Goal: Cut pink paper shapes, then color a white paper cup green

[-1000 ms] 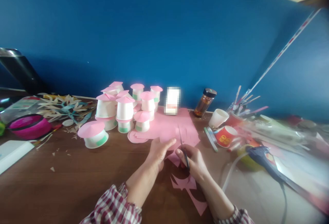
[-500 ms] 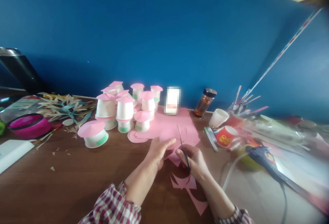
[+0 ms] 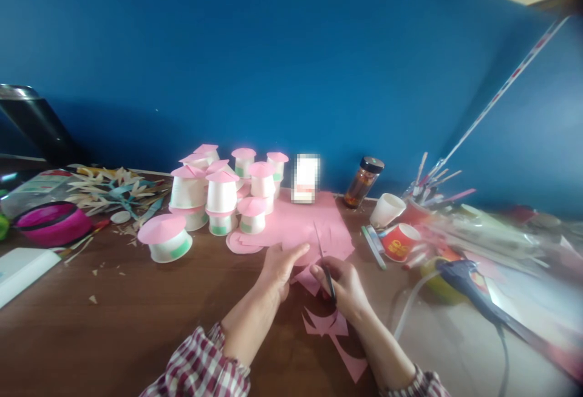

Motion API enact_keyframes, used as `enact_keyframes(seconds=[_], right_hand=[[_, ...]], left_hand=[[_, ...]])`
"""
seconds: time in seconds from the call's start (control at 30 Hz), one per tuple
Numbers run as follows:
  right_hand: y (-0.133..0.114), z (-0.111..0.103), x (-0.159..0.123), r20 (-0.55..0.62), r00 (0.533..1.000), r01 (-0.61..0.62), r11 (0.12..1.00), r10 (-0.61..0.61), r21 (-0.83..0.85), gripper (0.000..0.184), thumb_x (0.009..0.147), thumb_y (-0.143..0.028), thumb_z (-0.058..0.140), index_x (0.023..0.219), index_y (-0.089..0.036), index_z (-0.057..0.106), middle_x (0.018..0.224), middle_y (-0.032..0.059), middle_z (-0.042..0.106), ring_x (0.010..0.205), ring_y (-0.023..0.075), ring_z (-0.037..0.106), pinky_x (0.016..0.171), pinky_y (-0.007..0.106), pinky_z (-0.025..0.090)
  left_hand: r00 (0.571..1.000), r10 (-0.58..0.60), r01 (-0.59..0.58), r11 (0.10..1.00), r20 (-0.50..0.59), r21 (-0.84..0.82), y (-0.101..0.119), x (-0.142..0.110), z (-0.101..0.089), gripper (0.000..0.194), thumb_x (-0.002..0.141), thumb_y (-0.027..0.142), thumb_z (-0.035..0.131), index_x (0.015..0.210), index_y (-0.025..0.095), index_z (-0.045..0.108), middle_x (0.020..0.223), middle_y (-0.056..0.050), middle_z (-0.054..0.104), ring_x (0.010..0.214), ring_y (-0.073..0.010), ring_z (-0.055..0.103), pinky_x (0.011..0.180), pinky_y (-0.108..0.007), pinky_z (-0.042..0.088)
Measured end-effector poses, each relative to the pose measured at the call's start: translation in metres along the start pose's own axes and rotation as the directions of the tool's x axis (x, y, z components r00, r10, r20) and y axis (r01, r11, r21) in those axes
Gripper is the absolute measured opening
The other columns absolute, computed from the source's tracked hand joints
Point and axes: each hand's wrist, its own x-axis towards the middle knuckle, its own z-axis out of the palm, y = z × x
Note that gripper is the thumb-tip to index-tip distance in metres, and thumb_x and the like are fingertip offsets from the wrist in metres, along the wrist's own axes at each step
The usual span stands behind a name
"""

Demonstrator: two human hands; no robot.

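My left hand [image 3: 283, 266] pinches a piece of pink paper [image 3: 298, 253], thumb on top and fingers underneath. Gripped in my right hand [image 3: 344, 288] is a pair of scissors [image 3: 330, 281] with black handles, its blades pointing away from me at the paper's right side. Behind both hands lie pink paper sheets [image 3: 328, 212], and the held piece blends into them in colour. Pink offcuts [image 3: 325, 322] with curved edges rest on the table below my right hand. To the left stand several white paper cups [image 3: 222, 193] topped with pink paper cones [image 3: 164, 228].
A glue gun [image 3: 473, 291] and plastic-wrapped items crowd the right side. Near them are a red paper cup [image 3: 401, 241], a white cup [image 3: 387, 209] and a dark-lidded jar [image 3: 364, 181]. At left are a magenta pouch [image 3: 54, 225] and pale leaf-like strips [image 3: 118, 187]. A blue wall rises behind.
The scissors and my right hand have shifted very slightly. My left hand stays nearly still on the pink paper.
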Motion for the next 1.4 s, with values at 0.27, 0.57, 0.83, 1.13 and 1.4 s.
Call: enact_keyframes(seconds=[0.27, 0.57, 0.83, 1.13, 1.4], right_hand=[[-0.0054, -0.0017, -0.0004, 0.011, 1.0, 0.005, 1.0, -0.005, 0.011, 0.027, 0.079, -0.04, 0.064, 0.071, -0.015, 0.06, 0.046, -0.0044, 0.049, 0.042, 0.0101, 0.046, 0.043, 0.02, 0.035], [-0.0004, -0.0027, -0.0001, -0.002, 1.0, 0.012, 1.0, -0.012, -0.016, 0.029, 0.08, -0.041, 0.063, 0.067, -0.016, 0.059, 0.042, -0.0047, 0.047, 0.04, 0.0103, 0.046, 0.041, 0.019, 0.032], [0.0006, -0.0008, 0.0009, -0.055, 0.998, 0.002, 1.0, -0.001, 0.012, 0.03, 0.078, -0.039, 0.066, 0.061, -0.017, 0.054, 0.041, -0.0044, 0.048, 0.038, 0.0104, 0.045, 0.039, 0.02, 0.031], [0.0004, 0.0, 0.0001, -0.049, 0.999, 0.013, 1.0, -0.014, -0.016, 0.034, 0.078, -0.046, 0.064, 0.063, -0.017, 0.057, 0.041, -0.004, 0.048, 0.039, 0.0109, 0.046, 0.04, 0.02, 0.032], [-0.0023, -0.0014, -0.0003, -0.021, 1.0, 0.014, 0.999, -0.013, 0.033, 0.036, 0.078, -0.051, 0.063, 0.07, -0.016, 0.059, 0.045, -0.004, 0.05, 0.042, 0.0107, 0.045, 0.042, 0.02, 0.034]], left_hand=[[0.998, 0.041, -0.042, 0.999, 0.056, 0.007, -0.0009, 0.0013, -0.0022, 0.031, 0.057, 0.026, 0.08, 0.079, 0.011, 0.065, 0.062, -0.005, 0.064, 0.057, -0.0195, 0.062, 0.052, -0.03, 0.049], [1.0, 0.024, -0.024, 1.0, 0.013, 0.01, 0.004, -0.0003, -0.001, 0.03, 0.054, 0.025, 0.082, 0.072, 0.012, 0.061, 0.059, -0.002, 0.06, 0.053, -0.016, 0.058, 0.051, -0.029, 0.05], [0.992, -0.098, 0.097, 0.995, 0.079, 0.027, 0.0012, 0.0003, -0.0041, 0.05, 0.052, 0.033, 0.084, 0.091, 0.013, 0.06, 0.075, -0.006, 0.065, 0.067, -0.0175, 0.064, 0.062, -0.029, 0.05], [0.997, -0.076, 0.076, 0.997, 0.032, -0.005, -0.0027, 0.0019, -0.0014, 0.026, 0.056, 0.024, 0.08, 0.072, 0.01, 0.064, 0.059, -0.002, 0.061, 0.056, -0.0121, 0.058, 0.057, -0.024, 0.048], [0.997, -0.052, 0.051, 0.999, 0.066, 0.018, -0.003, 0.003, -0.0025, 0.028, 0.054, 0.023, 0.08, 0.074, 0.008, 0.067, 0.061, -0.005, 0.063, 0.055, -0.0127, 0.058, 0.053, -0.023, 0.046]])
